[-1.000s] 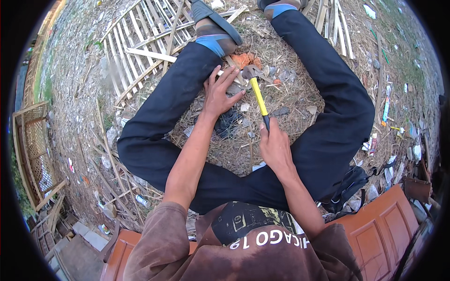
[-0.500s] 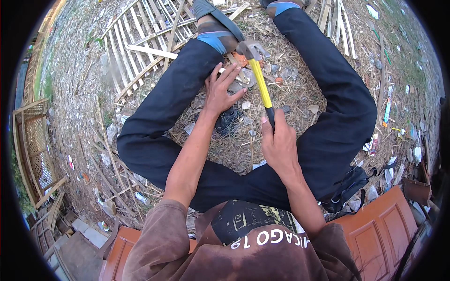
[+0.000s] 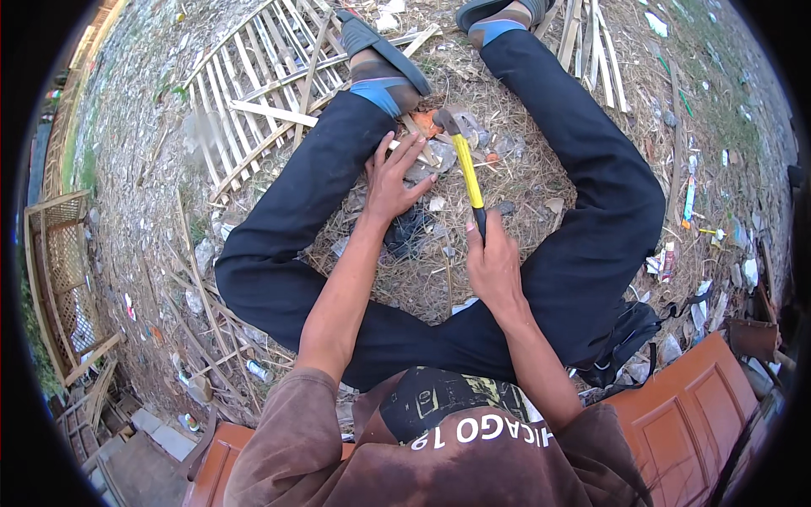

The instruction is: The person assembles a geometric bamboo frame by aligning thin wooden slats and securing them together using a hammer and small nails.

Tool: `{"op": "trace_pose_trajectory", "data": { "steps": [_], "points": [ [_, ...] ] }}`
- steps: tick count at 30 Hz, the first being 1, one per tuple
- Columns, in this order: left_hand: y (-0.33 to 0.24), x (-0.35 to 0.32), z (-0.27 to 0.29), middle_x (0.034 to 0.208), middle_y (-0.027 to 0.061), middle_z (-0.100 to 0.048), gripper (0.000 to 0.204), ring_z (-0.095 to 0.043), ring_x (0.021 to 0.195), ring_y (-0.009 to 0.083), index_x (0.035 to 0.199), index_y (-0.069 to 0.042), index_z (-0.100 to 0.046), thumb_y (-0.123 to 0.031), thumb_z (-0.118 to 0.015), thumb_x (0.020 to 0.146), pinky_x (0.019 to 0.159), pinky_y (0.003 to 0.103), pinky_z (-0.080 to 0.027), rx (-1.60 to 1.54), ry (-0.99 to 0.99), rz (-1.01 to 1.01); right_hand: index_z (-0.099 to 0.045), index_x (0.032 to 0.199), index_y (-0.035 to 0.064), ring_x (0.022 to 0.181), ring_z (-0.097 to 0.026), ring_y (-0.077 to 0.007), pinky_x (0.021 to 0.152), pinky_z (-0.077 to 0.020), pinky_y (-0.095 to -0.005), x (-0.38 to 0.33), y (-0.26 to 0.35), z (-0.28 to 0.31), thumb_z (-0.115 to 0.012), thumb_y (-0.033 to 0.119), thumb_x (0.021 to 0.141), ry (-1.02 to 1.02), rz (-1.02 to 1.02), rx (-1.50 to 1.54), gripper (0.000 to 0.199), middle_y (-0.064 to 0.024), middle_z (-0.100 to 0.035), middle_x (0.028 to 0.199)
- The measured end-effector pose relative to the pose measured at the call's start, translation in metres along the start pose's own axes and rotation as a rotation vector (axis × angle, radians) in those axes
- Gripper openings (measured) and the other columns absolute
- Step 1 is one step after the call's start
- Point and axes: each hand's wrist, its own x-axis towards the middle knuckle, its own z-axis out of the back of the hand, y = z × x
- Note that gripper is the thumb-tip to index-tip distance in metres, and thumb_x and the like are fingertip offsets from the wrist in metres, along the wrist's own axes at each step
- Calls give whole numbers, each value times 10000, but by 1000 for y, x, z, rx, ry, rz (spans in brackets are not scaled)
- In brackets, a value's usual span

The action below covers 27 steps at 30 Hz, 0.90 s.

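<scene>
My right hand [image 3: 495, 264] is wrapped round the black grip of a claw hammer [image 3: 468, 173] with a yellow handle. The hammer's metal head is low, beside the wooden strips and an orange piece [image 3: 427, 123] on the ground; whether it touches anything cannot be made out. To its left, my left hand [image 3: 393, 182] lies with fingers spread over a pale wooden strip [image 3: 429, 154], near my sandalled left foot. Part of the strip is hidden under the fingers. A grey stone [image 3: 420, 171] shows beside my left thumb.
My bent legs frame the work spot on both sides. A slatted wooden panel [image 3: 253, 93] lies at the far left, loose slats [image 3: 596, 51] at the far right. Red-brown panelled boards [image 3: 693, 406] are close behind me. Dry grass, stones and litter cover the ground.
The hammer head has come down toward the wooden strips, and my right hand has dropped slightly. My left hand stays over the strip. The whole view has shifted a little.
</scene>
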Motion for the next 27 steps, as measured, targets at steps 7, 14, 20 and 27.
{"op": "trace_pose_trajectory", "data": {
  "steps": [7, 14, 20, 27],
  "points": [
    [0, -2, 2, 1500, -13, -482, 671, -308, 1436, 324, 1379, -184, -586, -376, -786, 769, 1075, 556, -299, 16, 38, 21, -452, 973, -21, 604, -602, -495, 556, -442, -583, -1, -6, -9, -545, 107, 969, 56, 1, -87, 158, -270, -574, 599],
    [5, -3, 3, 1518, -15, -461, 687, -283, 1449, 332, 1403, -192, -565, -371, -780, 775, 1069, 577, -308, 26, 58, 21, -458, 996, -16, 642, -614, -502, 575, -453, -583, 1, -6, -11, -548, 119, 960, 13, 2, -42, 166, -295, -593, 645],
    [-1, 3, 8, 1546, 7, -420, 703, -283, 1450, 345, 1432, -187, -523, -399, -758, 805, 1088, 569, -304, 78, 111, 2, -478, 986, -3, 672, -608, -485, 605, -423, -556, -2, -12, -5, -540, 188, 987, -16, -148, 55, 200, -269, -584, 664],
    [-7, 3, 16, 1534, 116, -393, 850, -318, 1439, 322, 1467, -77, -399, -435, -777, 794, 1107, 534, -306, 213, 123, 22, -480, 1024, -13, 746, -612, -507, 662, -431, -572, -2, -11, 6, -537, 190, 976, -104, -205, 220, 216, -296, -609, 735]
  ]
}}
